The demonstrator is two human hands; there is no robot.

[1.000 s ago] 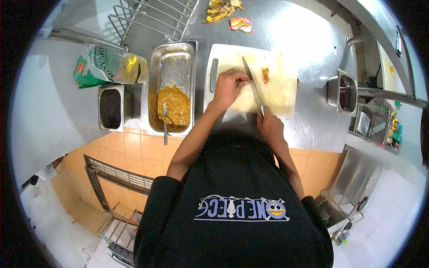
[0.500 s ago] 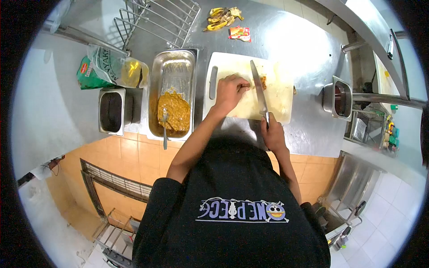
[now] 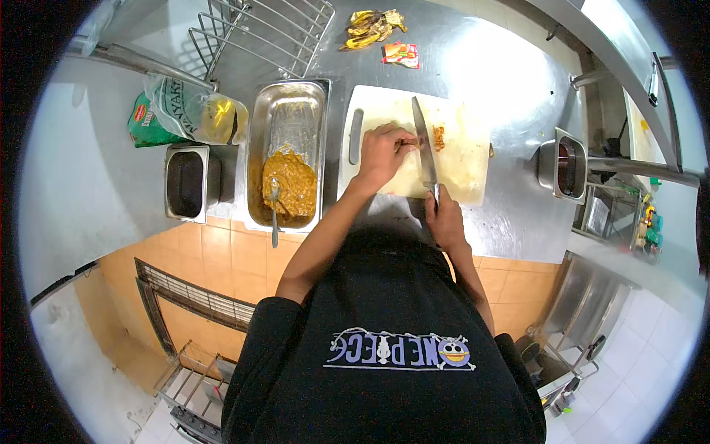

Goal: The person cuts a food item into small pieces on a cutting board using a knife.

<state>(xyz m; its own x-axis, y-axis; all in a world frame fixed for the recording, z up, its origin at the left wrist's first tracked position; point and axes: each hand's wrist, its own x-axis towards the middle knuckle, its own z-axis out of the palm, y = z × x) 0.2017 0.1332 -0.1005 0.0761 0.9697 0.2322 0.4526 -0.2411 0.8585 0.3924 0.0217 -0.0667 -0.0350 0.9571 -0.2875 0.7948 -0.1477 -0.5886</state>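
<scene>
My right hand (image 3: 445, 220) is wrapped around the handle of a kitchen knife (image 3: 424, 137), whose long blade points away from me over the white cutting board (image 3: 466, 174). My left hand (image 3: 384, 154) is on the board just left of the blade, with fingers curled and pinched. What is under those fingertips is mostly hidden; a small dark bit shows close to the blade. To the right of the knife lies a little heap of chopped orange-brown pieces (image 3: 439, 138).
Left of the board, a steel pan (image 3: 323, 148) holds brown mash (image 3: 292, 181) and a spoon (image 3: 274, 222). Banana peels (image 3: 372, 28) and a red packet (image 3: 401, 55) lie beyond. Small steel containers (image 3: 208, 181) stand at both sides, near a wire rack (image 3: 259, 37).
The knife and my right hand have shifted slightly left, towards my left fingertips. More of the chopped heap now shows to the right of the blade.
</scene>
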